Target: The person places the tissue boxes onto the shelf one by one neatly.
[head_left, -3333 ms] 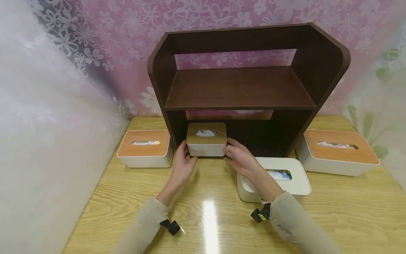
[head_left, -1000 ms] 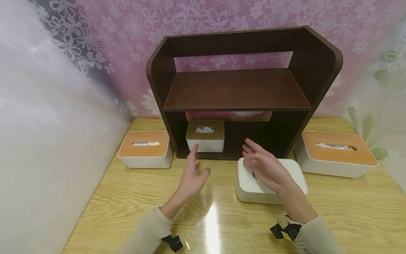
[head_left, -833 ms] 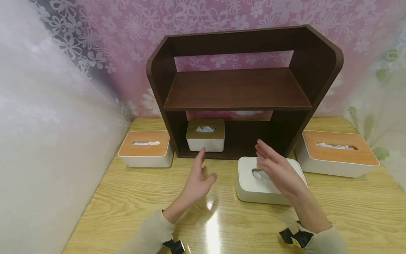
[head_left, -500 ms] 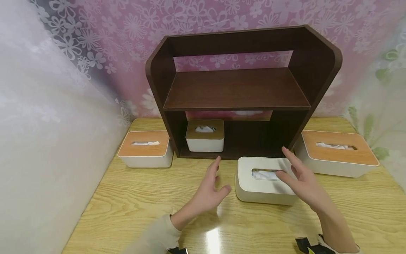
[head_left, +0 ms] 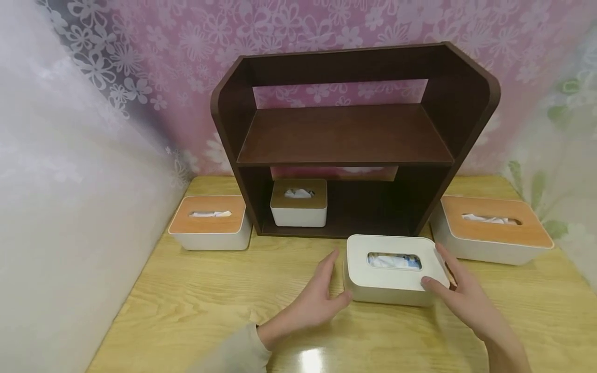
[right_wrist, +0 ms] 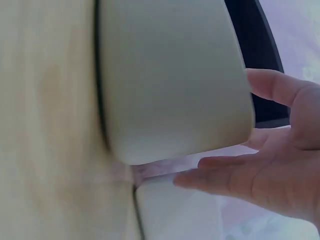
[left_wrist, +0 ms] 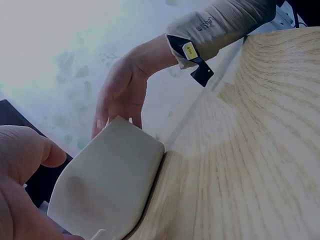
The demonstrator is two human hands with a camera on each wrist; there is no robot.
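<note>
A white tissue box (head_left: 396, 261) with an oval slot and tissue showing stands on the table, in front of the dark shelf's lower right part. My left hand (head_left: 318, 298) is beside its left end, fingers straight and thumb spread. At the right end is my right hand (head_left: 466, 295), its thumb at the top edge and its fingers extended along the side. In the right wrist view those fingers (right_wrist: 220, 182) look straight and apart from the box wall. Across the box, the left wrist view shows the right hand (left_wrist: 122, 92) at the far end.
A dark brown two-tier shelf (head_left: 345, 134) stands against the flowered wall. Its lower tier holds a small tissue box (head_left: 298, 215) at the left. Wood-topped tissue boxes flank it, one at left (head_left: 210, 239) and a larger one at right (head_left: 499, 251).
Both hands have left the small tissue box, which stands farther back on the lower tier, and have moved right and nearer to the two ends of the white tissue box.
</note>
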